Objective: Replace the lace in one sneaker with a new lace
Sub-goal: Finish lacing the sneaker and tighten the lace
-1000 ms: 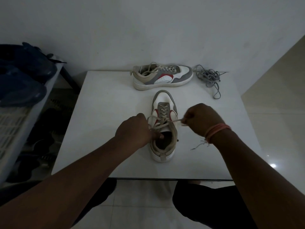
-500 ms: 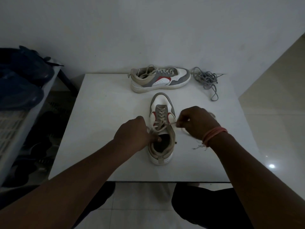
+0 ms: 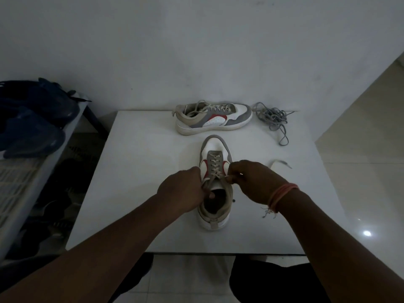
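Between both grips, sneaker [image 3: 215,182] lace [image 3: 215,171]

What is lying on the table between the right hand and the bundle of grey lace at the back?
In the head view, only a loose cream lace end lies between the right hand and the grey lace bundle; otherwise the white table is bare there.

- My left hand [image 3: 182,189] covers the near sneaker's [image 3: 215,193] left collar, and my fingertips disappear inside its opening.
- My right hand [image 3: 249,182] hides where the cream lace [image 3: 215,169] runs; only its tip shows beyond my knuckles.
- Both my forearms leave the bottom edge.
- The dark blue bundle [image 3: 32,119] is cut off at left.
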Demonstrator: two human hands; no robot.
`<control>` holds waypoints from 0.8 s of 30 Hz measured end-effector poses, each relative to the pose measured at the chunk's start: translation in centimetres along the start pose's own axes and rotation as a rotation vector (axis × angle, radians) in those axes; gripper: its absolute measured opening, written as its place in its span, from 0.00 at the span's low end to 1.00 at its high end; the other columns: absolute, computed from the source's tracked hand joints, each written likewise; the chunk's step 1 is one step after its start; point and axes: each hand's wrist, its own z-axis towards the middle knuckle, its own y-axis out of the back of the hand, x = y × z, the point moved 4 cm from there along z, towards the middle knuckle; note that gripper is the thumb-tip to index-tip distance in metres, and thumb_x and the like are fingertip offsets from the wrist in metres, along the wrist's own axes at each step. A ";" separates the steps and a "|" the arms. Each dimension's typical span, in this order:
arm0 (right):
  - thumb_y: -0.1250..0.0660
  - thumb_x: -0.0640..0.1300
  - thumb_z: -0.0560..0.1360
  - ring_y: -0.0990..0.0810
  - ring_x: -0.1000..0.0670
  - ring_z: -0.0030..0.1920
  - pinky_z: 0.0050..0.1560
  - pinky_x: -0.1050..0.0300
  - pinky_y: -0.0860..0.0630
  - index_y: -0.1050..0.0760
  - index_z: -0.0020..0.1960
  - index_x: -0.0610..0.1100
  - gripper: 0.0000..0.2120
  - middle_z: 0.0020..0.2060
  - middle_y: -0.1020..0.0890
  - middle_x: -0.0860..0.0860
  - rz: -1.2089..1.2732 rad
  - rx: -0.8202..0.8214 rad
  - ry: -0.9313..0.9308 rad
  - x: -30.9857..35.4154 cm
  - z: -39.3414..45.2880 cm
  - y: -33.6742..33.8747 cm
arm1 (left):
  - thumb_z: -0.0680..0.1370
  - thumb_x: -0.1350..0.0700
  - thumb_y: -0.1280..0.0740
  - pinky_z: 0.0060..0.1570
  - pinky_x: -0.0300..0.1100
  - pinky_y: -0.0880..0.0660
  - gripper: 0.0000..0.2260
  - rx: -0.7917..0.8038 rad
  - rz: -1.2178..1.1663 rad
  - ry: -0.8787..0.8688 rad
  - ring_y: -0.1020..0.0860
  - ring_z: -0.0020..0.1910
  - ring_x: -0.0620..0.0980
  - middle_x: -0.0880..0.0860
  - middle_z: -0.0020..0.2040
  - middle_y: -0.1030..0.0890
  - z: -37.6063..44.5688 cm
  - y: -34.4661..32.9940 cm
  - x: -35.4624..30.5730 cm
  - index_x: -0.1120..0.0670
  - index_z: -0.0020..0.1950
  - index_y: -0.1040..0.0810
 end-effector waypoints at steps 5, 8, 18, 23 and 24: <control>0.32 0.47 0.78 0.19 0.48 0.47 0.50 0.54 0.23 0.19 0.44 0.45 0.07 0.44 0.17 0.48 -0.052 -0.121 -0.233 -2.5 0.2 1.3 | 0.78 0.43 0.31 0.43 0.43 0.32 0.18 0.003 0.018 -0.052 0.24 0.46 0.54 0.55 0.56 0.19 -0.1 -0.3 -0.8 0.52 0.60 0.30; 0.33 0.48 0.79 0.19 0.45 0.50 0.53 0.53 0.22 0.17 0.48 0.42 0.11 0.47 0.17 0.46 -0.094 0.008 -0.194 -1.3 -0.5 0.9 | 0.78 0.42 0.32 0.45 0.44 0.31 0.18 0.057 -0.006 -0.064 0.22 0.52 0.56 0.55 0.57 0.20 0.1 0.4 -0.9 0.52 0.61 0.28; 0.40 0.51 0.83 0.23 0.52 0.40 0.42 0.57 0.27 0.24 0.46 0.45 0.12 0.41 0.21 0.50 0.224 -0.008 -0.135 1.1 -0.7 -0.5 | 0.84 0.53 0.42 0.45 0.43 0.28 0.14 0.016 -0.602 0.120 0.20 0.53 0.59 0.61 0.55 0.19 0.7 0.7 -1.0 0.57 0.59 0.20; 0.37 0.49 0.81 0.20 0.48 0.42 0.46 0.54 0.25 0.19 0.41 0.46 0.14 0.39 0.17 0.48 0.156 -0.200 -0.193 0.5 -0.7 -0.1 | 0.77 0.45 0.36 0.33 0.40 0.36 0.15 0.025 -0.880 0.300 0.33 0.28 0.51 0.53 0.31 0.29 0.3 -0.4 0.2 0.54 0.37 0.26; 0.37 0.49 0.80 0.21 0.48 0.42 0.43 0.55 0.26 0.20 0.39 0.48 0.13 0.37 0.18 0.50 0.131 -0.232 -0.220 0.3 -0.7 -0.1 | 0.77 0.46 0.36 0.32 0.40 0.37 0.15 0.030 -0.883 0.313 0.35 0.28 0.51 0.53 0.31 0.30 0.2 -0.2 0.3 0.54 0.37 0.27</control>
